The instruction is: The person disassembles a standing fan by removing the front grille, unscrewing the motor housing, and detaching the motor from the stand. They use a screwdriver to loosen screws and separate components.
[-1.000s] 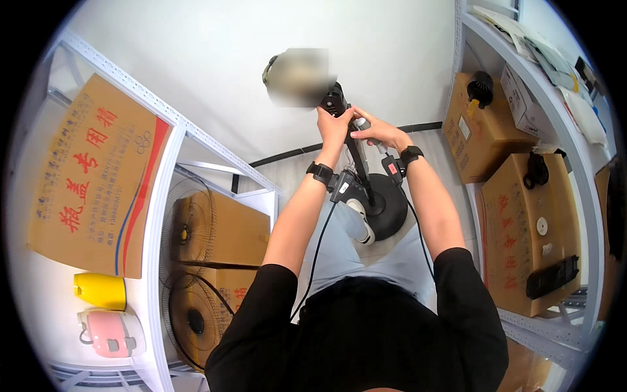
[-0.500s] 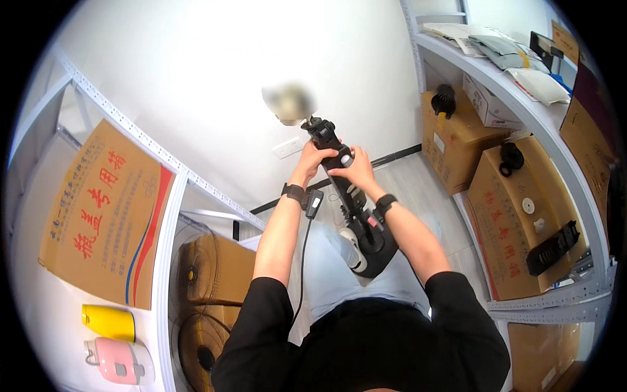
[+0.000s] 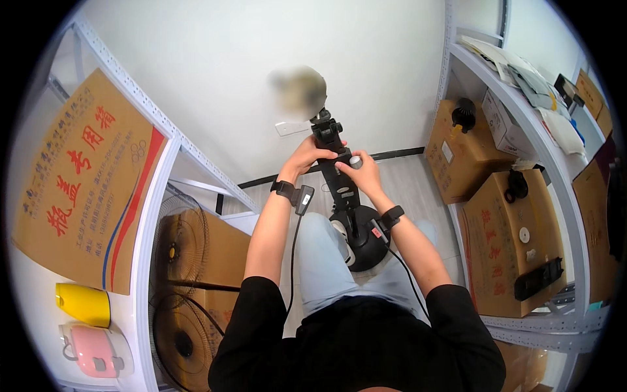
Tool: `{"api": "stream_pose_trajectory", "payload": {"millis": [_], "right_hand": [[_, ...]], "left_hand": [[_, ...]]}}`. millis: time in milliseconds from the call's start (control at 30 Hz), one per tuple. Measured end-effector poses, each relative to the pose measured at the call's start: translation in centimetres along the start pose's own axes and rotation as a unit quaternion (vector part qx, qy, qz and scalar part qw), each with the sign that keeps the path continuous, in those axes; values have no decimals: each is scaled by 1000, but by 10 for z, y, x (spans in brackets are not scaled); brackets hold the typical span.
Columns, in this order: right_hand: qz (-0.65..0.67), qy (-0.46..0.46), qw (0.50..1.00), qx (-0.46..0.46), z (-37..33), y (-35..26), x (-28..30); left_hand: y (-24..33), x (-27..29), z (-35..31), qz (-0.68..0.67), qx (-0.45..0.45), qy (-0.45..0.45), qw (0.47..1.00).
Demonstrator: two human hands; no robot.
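A black standing fan's body rises between my legs, its pole (image 3: 342,189) leaning slightly left toward the wall and its round base (image 3: 369,251) on the floor. At its top is a pale rounded head (image 3: 305,93), partly blurred, without grille or blades. My left hand (image 3: 307,157) is closed around the upper pole, just under the tilting joint (image 3: 324,132). Against the pole's right side, my right hand (image 3: 364,175) is closed at a grey round knob (image 3: 356,161), thumb bent beneath it. The fingers behind the pole are hidden.
Two wire fan grilles (image 3: 179,242) stand at the left by cardboard boxes. A shelf (image 3: 140,274) there holds a large carton (image 3: 88,189), a yellow container (image 3: 83,304) and a pink appliance (image 3: 95,353). On the right, cartons (image 3: 506,242) bear black fan parts (image 3: 539,279). Cables hang from both wrists.
The view has shifted, and the fan's round base shows more fully. Both hands stay on the upper pole, and the knob shows above my right thumb.
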State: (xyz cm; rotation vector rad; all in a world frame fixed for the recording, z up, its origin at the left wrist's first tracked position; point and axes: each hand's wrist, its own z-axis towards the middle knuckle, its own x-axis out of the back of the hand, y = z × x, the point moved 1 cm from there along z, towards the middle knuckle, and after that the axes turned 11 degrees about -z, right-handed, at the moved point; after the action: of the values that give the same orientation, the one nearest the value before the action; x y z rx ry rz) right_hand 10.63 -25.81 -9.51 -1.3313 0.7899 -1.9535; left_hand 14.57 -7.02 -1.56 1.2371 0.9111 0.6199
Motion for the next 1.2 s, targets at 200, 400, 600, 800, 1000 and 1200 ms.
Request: {"api": "stream_pose_trajectory", "payload": {"millis": [200,400,600,800,1000,1200], "right_hand": [[38,-74,996,-31,6,0,25],[133,-97,983,-78,9,-18,63],[167,-99,980,-47,5,-47,76],[182,28,983,-14,8,-59,99],[18,225,955,193,9,-97,163],[206,224,927,220,-22,-127,212]], "left_hand": [[-1,25,6,-75,-59,-11,995],[48,47,36,-228,-157,-28,960],[70,35,39,-155,-209,-11,966],[73,2,25,-56,-267,92,958],[79,-27,13,-34,-298,153,942],[78,-49,16,-16,-317,152,936]]}}
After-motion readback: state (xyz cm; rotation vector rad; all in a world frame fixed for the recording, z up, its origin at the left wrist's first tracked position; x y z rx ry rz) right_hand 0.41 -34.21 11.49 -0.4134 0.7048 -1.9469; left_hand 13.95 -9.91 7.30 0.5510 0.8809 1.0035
